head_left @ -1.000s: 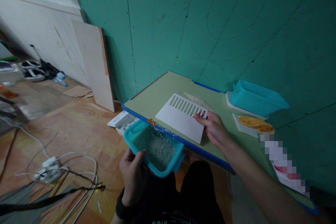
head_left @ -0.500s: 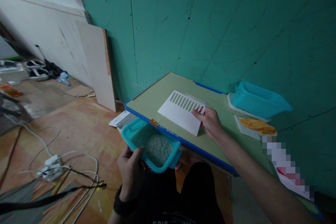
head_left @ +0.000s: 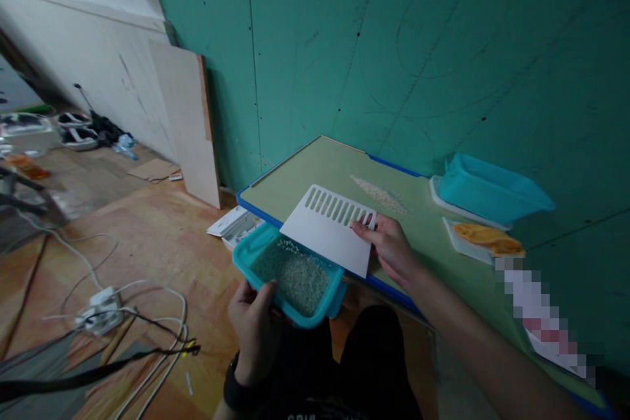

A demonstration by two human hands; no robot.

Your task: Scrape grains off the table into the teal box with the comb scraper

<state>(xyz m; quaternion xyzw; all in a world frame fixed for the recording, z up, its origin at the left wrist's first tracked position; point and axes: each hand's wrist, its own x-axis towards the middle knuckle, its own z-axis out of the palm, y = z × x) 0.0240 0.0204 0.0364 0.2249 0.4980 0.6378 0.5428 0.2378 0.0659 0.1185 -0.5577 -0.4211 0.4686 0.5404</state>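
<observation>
My left hand (head_left: 256, 321) grips the near rim of a teal plastic container (head_left: 290, 273) holding white grains, just below the table's front edge. My right hand (head_left: 391, 246) pinches the right edge of a white slotted scraper card (head_left: 327, 230). The card lies over the blue table edge, and its lower corner overhangs the container. A short line of white grains (head_left: 380, 195) lies on the green table top (head_left: 305, 174) behind the card.
A second teal container (head_left: 492, 190) stands upside down on a white lid at the back right. An orange item (head_left: 487, 238) lies on a white card beside it. Cables and a power strip (head_left: 101, 315) lie on the wooden floor. A board (head_left: 189, 125) leans against the green wall.
My right hand has drawn the scraper card toward me and left, over the table edge and above the container. The line of grains behind it is uncovered again. The left hand holds the container nearly still.
</observation>
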